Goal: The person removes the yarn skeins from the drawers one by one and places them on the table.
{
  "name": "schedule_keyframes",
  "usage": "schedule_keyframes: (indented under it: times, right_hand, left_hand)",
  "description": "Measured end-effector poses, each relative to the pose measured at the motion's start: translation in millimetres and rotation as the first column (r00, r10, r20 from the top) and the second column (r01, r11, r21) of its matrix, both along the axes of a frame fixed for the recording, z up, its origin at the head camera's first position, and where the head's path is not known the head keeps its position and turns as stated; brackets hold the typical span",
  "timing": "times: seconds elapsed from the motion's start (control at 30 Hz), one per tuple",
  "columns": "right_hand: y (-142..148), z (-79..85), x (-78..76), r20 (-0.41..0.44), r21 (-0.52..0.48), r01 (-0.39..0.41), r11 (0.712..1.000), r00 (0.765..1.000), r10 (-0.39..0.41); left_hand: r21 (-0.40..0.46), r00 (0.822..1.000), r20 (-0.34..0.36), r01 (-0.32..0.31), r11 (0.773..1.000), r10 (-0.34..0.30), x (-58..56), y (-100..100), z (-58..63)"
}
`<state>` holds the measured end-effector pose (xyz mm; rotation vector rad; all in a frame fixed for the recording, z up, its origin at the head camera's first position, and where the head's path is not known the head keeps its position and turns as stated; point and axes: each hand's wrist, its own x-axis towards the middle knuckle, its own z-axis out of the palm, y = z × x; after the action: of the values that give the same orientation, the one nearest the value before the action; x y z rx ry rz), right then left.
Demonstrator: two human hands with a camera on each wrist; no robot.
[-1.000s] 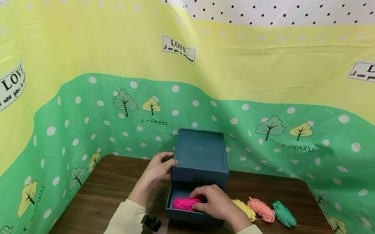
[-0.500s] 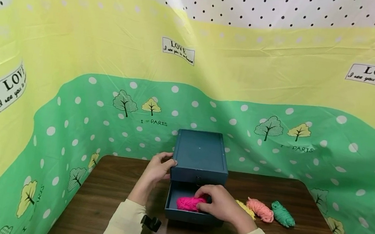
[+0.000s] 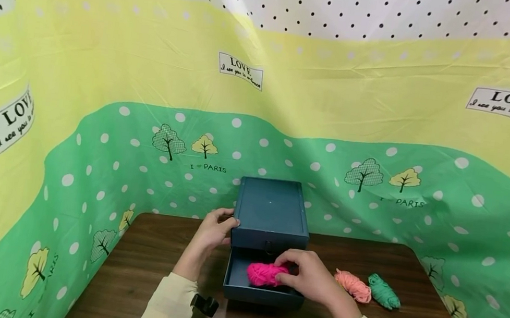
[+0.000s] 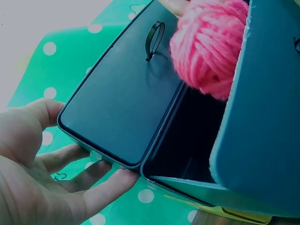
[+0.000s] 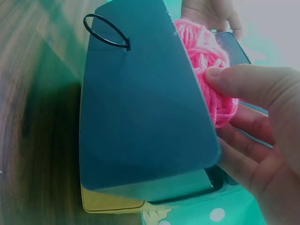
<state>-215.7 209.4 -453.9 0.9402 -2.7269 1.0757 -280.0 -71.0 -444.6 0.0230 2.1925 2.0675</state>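
A bright pink skein of yarn (image 3: 264, 275) lies in the pulled-out lower drawer (image 3: 263, 297) of a dark blue drawer box (image 3: 270, 208). My right hand (image 3: 312, 280) reaches over the drawer's right side and pinches the skein's right end. In the right wrist view its thumb (image 5: 225, 78) presses on the yarn (image 5: 208, 58), with the fingers on the other side. My left hand (image 3: 210, 232) touches the left side of the box. Its fingers (image 4: 112, 185) stretch along that side in the left wrist view, beside the closed upper drawer with its ring pull (image 4: 153, 40).
On the table (image 3: 141, 282), right of the box, lie a coral skein (image 3: 354, 286) and a green skein (image 3: 383, 291). A patterned cloth (image 3: 180, 155) hangs behind and around the table. Black straps (image 3: 205, 305) sit on the wrists.
My right hand and the pink skein have shifted right along the drawer. The yellow skein seen earlier is now hidden behind the right hand and forearm. The left hand has stayed in place.
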Motion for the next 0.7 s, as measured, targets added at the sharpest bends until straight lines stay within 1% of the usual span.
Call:
schedule_keyframes:
  times: [0.27,0.53,0.7]
  right_hand:
    - [9,5.8,3.5,-0.019,-0.028,0.040,0.999,0.999,-0.041]
    - [19,11.1,6.6,-0.077,-0.057,0.045,0.997,0.996,-0.049]
    - [26,13.3,9.2,-0.075,-0.087,0.051,0.995,0.996,-0.058]
  left_hand:
    - [-0.006,1.000,-0.005,-0.010,1.000,0.010,1.5,1,0.2]
    - [-0.002,1.000,-0.007,-0.009,1.000,0.009,3.8,1,1.6]
    - [-0.016,1.000,-0.017,-0.005,1.000,0.004,5.4,2,2.5]
